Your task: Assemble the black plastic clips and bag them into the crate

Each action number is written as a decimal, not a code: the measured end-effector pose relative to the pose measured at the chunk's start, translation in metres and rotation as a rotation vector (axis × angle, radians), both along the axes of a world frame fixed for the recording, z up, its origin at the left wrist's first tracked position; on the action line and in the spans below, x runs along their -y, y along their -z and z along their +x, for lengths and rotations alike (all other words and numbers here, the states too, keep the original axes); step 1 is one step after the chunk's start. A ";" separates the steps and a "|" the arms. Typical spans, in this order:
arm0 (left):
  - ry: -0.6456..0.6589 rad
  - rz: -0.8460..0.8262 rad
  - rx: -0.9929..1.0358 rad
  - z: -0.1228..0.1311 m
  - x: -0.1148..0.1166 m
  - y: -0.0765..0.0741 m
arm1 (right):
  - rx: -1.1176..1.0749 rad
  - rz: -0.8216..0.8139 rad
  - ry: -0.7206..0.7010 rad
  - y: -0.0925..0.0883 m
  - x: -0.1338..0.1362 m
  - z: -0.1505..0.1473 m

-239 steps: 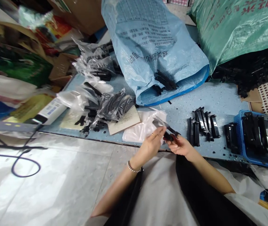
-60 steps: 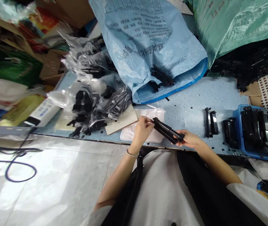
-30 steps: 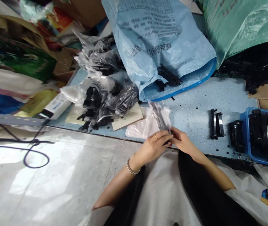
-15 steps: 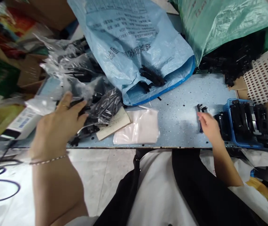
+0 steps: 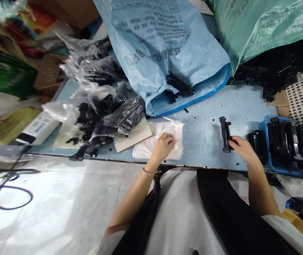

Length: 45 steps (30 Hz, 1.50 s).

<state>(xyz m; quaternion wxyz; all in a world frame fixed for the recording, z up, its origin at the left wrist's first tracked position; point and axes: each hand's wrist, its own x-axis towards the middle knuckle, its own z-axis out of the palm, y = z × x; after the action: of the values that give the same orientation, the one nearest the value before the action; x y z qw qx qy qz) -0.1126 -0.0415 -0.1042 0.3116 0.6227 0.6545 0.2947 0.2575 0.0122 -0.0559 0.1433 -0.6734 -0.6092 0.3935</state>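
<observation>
My left hand [image 5: 164,145] rests on a stack of thin, clear plastic bags [image 5: 176,150] near the table's front edge. Its fingers are curled in, and whether a bag is pinched between them is hidden. To the right, my right hand [image 5: 243,147] grips the lower end of a black plastic clamp-like part [image 5: 225,132] between thumb and fingers. That part stands roughly lengthwise away from me, over the speckled blue tabletop [image 5: 201,134].
A blue basket [image 5: 267,152] of black parts stands at the right. Behind are a blue sack [image 5: 151,42] and a green sack [image 5: 236,35] with black parts. Bagged black parts [image 5: 124,113] and a cardboard piece [image 5: 132,136] lie left.
My left hand has moved right, from the bagged black parts onto the clear bags, and its fingers have curled. My right hand still has the black part, now seen more fully.
</observation>
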 end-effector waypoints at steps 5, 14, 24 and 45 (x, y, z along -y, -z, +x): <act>-0.078 -0.047 0.171 -0.013 -0.004 -0.006 | -0.800 -0.458 0.032 0.007 0.027 -0.075; -0.128 0.168 -0.032 -0.017 0.018 -0.013 | -1.240 -0.999 0.302 0.038 0.042 -0.134; -0.039 0.156 -0.136 -0.022 0.017 -0.007 | -1.362 -1.325 0.150 0.052 0.047 -0.136; 0.214 0.366 0.319 0.021 0.050 -0.050 | -0.623 -0.086 -0.229 -0.007 0.052 -0.163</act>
<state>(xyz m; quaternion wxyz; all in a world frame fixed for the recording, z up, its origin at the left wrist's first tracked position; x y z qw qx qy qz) -0.0911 -0.0915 -0.0543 0.3224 0.6800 0.4635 0.4678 0.0944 -0.0398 -0.0486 0.2489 -0.4534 -0.5906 0.6194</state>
